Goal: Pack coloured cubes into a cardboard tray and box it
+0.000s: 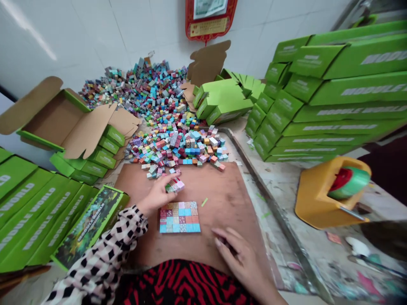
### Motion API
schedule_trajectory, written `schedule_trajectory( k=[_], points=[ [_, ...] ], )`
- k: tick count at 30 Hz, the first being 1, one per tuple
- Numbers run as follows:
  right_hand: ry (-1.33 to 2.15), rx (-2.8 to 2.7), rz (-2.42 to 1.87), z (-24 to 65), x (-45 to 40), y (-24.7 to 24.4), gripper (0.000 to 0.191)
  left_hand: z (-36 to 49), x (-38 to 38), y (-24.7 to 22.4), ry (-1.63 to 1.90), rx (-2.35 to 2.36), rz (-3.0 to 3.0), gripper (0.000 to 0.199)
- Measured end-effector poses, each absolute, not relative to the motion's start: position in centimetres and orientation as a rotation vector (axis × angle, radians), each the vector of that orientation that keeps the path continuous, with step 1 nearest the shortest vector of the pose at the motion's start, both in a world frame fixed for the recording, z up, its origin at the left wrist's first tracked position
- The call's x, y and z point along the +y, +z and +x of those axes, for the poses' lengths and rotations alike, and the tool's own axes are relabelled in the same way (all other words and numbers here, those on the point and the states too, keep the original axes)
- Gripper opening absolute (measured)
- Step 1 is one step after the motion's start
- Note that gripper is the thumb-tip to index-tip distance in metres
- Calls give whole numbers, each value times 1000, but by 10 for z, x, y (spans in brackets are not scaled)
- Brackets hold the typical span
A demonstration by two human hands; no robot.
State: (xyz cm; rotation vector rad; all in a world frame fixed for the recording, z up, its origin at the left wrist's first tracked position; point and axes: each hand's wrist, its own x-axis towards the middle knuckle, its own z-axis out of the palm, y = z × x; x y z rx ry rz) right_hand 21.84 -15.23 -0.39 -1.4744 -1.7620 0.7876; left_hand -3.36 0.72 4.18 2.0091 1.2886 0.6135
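Several rows of patterned cubes (179,218) lie lower centre on a brown board (230,190).
The left hand (160,192), mid-frame, pinches patterned blocks (176,185); the right hand (241,255), lower right of centre, half-curls, contents impossible to tell.

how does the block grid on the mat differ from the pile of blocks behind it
The grid is laid out flat in neat, straight rows, while the pile is a loose jumble with blocks at all angles. The grid is small; the pile is far larger and heaped high at the back. The grid lies wholly on the brown mat, whereas most of the pile sits beyond it. Both are made up of multicoloured blocks.
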Motion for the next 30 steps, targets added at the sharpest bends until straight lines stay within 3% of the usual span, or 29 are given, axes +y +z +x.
schedule_trajectory(
  k=[4, 14, 19, 22, 30],
  points=[
    [786, -1776, -1462, 217, -151, -3, 30, -26, 5, 36, 374, 1297, 2159, 63],
    [892, -1787, -1489, 210, -138, 9, 36, -67, -41, 47, 531, 1405, 2140, 51],
    [806, -2163, -1396, 195, -102, 21, 79, -78, -76, 34, 330, 1391, 2128, 90],
    [883, -2309, -1337, 185, -81, 19, 92, -78, -81, 23, 327, 1390, 2128, 95],
    [1078, -2326, -1269, 174, -87, 16, 77, -79, -96, 14, 353, 1303, 2217, 83]
  ],
)
